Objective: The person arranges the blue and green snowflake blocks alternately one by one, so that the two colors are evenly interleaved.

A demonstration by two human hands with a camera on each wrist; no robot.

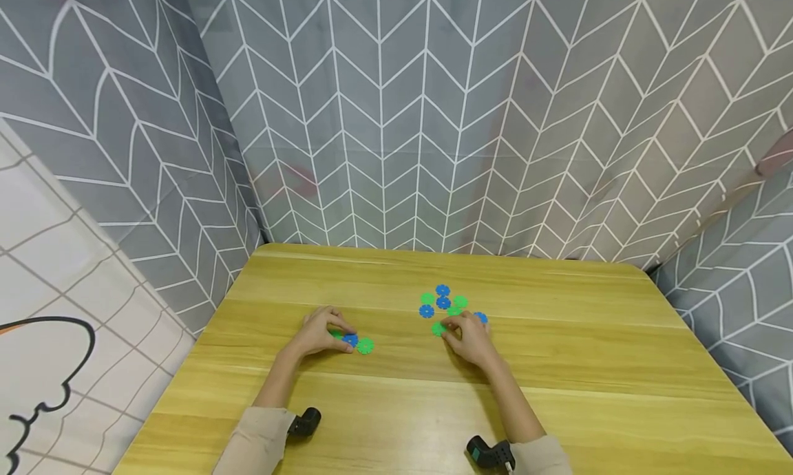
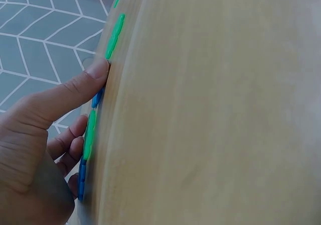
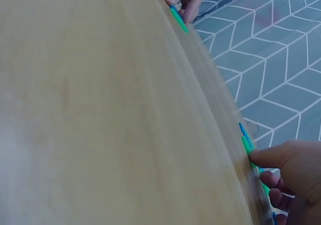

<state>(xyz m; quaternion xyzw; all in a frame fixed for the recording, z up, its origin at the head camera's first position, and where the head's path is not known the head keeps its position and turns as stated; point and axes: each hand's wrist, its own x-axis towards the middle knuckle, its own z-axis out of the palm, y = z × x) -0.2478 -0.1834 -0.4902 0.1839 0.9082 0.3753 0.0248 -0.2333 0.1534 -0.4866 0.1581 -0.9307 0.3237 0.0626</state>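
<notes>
Left-hand row: and there we had it, the blue disc (image 1: 350,339) flat on the wooden tabletop (image 1: 588,337), a green end disc (image 1: 365,345) just beside it; both looked flat and round, with petal-like notched rims
Left hand (image 1: 319,332): we saw thumb and fingers curled, pinching that blue disc at its edges
Right-hand piece: over to a bright green disc (image 1: 438,329), at the near side of a scattered cluster; we caught it thin and edge-on from the right wrist
Right hand (image 1: 472,341): thumb and forefinger gripped that green piece by its rim, we saw
Cluster: we spotted the top blue disc (image 1: 442,290) farthest out, greens and blues mixed below it
Markings: we picked out a green patch on the black right-wrist camera (image 1: 489,453); too small to read
</notes>
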